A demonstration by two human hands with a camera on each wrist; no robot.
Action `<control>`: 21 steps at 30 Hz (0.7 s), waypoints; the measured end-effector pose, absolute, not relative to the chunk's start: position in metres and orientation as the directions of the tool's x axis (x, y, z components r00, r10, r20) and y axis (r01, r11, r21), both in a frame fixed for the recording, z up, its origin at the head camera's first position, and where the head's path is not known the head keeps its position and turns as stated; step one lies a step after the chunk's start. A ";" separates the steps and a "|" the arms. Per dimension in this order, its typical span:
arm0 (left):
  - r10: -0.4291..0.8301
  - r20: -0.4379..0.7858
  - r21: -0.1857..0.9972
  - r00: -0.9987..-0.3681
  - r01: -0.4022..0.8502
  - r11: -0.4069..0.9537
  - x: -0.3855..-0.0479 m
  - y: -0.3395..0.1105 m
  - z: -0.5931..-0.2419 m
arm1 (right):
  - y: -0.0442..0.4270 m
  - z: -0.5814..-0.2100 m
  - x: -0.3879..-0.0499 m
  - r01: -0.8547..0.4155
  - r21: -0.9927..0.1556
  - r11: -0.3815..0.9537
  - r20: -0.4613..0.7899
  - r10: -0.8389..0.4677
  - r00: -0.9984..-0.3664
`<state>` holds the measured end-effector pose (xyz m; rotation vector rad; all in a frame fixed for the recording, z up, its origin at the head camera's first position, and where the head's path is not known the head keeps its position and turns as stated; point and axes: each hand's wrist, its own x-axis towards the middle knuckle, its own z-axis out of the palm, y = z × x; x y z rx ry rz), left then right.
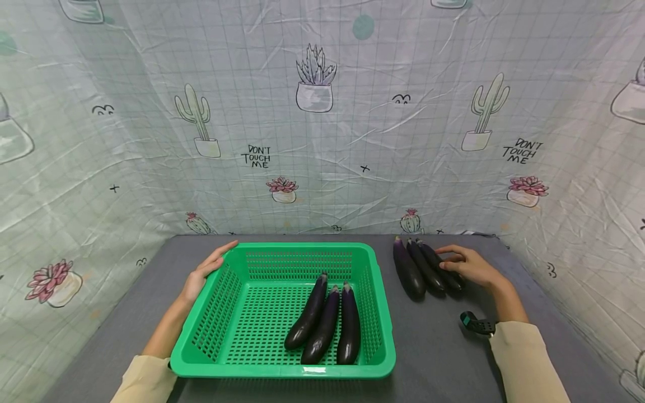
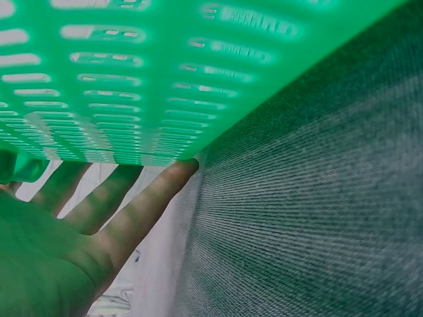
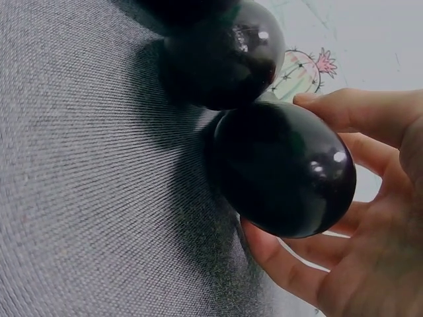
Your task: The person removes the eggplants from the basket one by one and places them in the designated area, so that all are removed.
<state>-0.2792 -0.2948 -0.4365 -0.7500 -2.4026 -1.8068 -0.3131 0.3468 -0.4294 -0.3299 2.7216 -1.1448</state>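
My left hand [image 1: 197, 280] [image 2: 69, 244] lies with spread, fairly straight fingers against the left side of the green basket [image 1: 282, 371] [image 2: 152, 79]. Three dark eggplants [image 1: 308, 319] rest in the basket's right half, side by side. Outside, to the right of the basket, three more lie close together on the grey surface. My right hand [image 1: 473, 268] [image 3: 383, 231] holds the rightmost eggplant [image 1: 454, 284] [image 3: 284, 172], thumb and fingers curled around it. Beside it are the middle eggplant [image 1: 426, 267] [image 3: 228, 59] and the left one [image 1: 409, 273].
A black wristband [image 1: 477, 324] is at my right wrist. The grey tabletop [image 1: 428, 347] extends around the basket and ends at a pale curtain [image 1: 363, 134] printed with cacti, which hangs behind and on both sides.
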 end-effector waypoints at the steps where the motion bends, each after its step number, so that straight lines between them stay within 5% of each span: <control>1: 0.349 0.314 0.895 -0.883 0.398 0.202 -0.279 -0.295 -0.436 | 0.347 -0.429 -0.313 -0.136 -0.720 0.680 -0.071 -0.267 -0.961; 21: 0.354 0.325 0.891 -0.877 0.409 0.195 -0.279 -0.295 -0.436 | 0.340 -0.403 -0.307 -0.153 -0.734 0.662 -0.049 -0.275 -0.960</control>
